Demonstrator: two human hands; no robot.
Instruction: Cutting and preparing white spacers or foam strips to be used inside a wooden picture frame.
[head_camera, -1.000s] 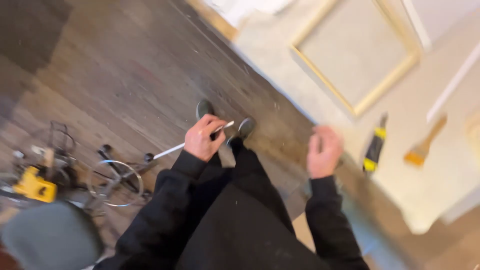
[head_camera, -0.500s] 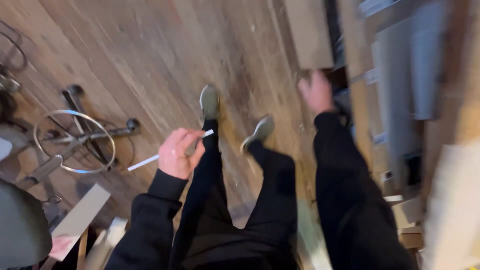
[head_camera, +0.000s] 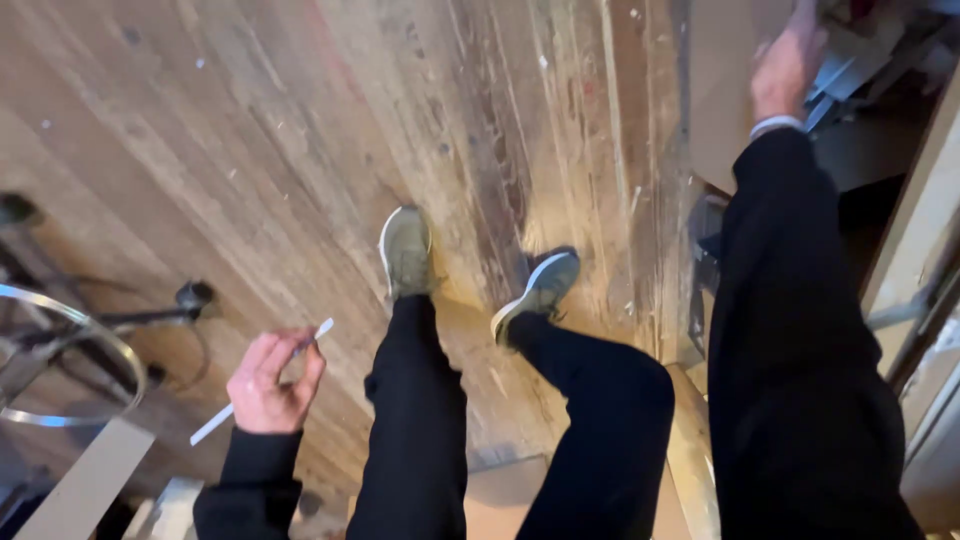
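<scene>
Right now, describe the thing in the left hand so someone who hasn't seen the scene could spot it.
Start from the worn wooden plank floor and go to its lower left, beside the metal ring of a stool base. There the left hand pinches a thin white stick, pencil-like, slanting up to the right. It is the only slim white thing there; the parts around it are dark or metallic.

Worn, scratched wood floor (head_camera: 300, 150); shiny metal ring (head_camera: 70, 350); matt black cloth sleeves (head_camera: 800, 330).
</scene>
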